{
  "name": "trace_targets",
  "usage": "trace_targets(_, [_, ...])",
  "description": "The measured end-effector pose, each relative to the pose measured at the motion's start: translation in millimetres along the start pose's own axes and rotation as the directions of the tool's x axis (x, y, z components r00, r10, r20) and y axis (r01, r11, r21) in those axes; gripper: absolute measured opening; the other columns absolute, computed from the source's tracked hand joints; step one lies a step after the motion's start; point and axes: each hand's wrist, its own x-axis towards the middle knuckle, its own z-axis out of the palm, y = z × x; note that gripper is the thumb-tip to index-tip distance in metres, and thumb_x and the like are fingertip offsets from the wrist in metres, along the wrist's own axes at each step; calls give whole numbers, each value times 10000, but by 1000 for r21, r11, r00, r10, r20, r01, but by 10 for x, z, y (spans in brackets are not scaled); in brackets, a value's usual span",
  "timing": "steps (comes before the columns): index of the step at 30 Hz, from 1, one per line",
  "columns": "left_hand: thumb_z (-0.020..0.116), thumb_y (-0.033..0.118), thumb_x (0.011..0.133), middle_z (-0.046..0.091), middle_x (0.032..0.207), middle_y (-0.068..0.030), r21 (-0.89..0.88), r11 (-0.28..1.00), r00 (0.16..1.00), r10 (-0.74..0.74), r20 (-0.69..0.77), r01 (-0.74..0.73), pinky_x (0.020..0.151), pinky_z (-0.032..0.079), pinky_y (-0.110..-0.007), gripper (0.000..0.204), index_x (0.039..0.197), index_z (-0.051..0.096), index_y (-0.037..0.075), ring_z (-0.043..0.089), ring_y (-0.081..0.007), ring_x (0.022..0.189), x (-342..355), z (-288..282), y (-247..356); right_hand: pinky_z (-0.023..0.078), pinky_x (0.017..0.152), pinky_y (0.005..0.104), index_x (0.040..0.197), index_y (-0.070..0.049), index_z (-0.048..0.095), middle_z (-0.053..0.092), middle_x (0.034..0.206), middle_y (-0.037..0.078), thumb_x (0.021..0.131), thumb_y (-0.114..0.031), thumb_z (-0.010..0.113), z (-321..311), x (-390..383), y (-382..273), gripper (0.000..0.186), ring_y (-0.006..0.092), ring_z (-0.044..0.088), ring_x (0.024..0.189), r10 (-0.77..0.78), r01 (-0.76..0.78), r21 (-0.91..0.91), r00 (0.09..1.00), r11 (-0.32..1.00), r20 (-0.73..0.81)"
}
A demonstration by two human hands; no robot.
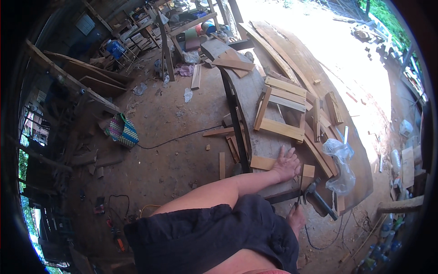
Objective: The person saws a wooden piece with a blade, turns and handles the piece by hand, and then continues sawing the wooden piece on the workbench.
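My left hand (286,164) presses flat, fingers spread, on a light wooden board (263,163) lying across the narrow workbench. Lower down, by the bench's near edge, my right hand (296,218) is closed around the handle of a handsaw (300,188), its thin dark blade seen nearly edge-on. The blade stands at the board, between my left hand and the board's right end (308,171). Just right of the saw is a dark metal tool (320,201) with a bent head and a long bar; its kind is unclear.
Beyond my left hand, a slatted wooden frame (283,107) lies on the bench (262,145). Loose strips and a crumpled clear plastic bag (340,166) cover a large slab (360,178) at right. A woven basket (124,131) and a dark cord (178,143) lie on the floor at left.
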Motion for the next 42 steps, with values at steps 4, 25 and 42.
trace_targets(4, [449,328,859,530,1104,-119,-13,1000,999,7,-37,-7,1059,131,-641,298,933,595,79,323,-307,1301,-15,14,3,455,660,523,930,-98,514,631,750,194,878,-225,513,-17,85,-30,138,418,614,747,6,-6,13,1000,1000,5])
trace_targets(25, [452,332,865,527,1132,-114,9,1000,1000,-15,-5,15,1063,130,-629,323,982,594,66,302,-294,1308,-11,64,-29,451,618,533,918,-84,512,625,716,216,864,-226,525,64,325,-131,153,428,615,706,-11,11,14,1000,1000,-29])
trace_targets(42, [449,333,863,535,1118,-114,1,1000,1000,-1,-4,1,1065,125,-627,315,963,592,70,312,-300,1309,-5,-13,10,460,652,531,913,-71,521,632,758,214,861,-201,514,9,14,24,141,423,620,740,31,-30,-26,999,999,37])
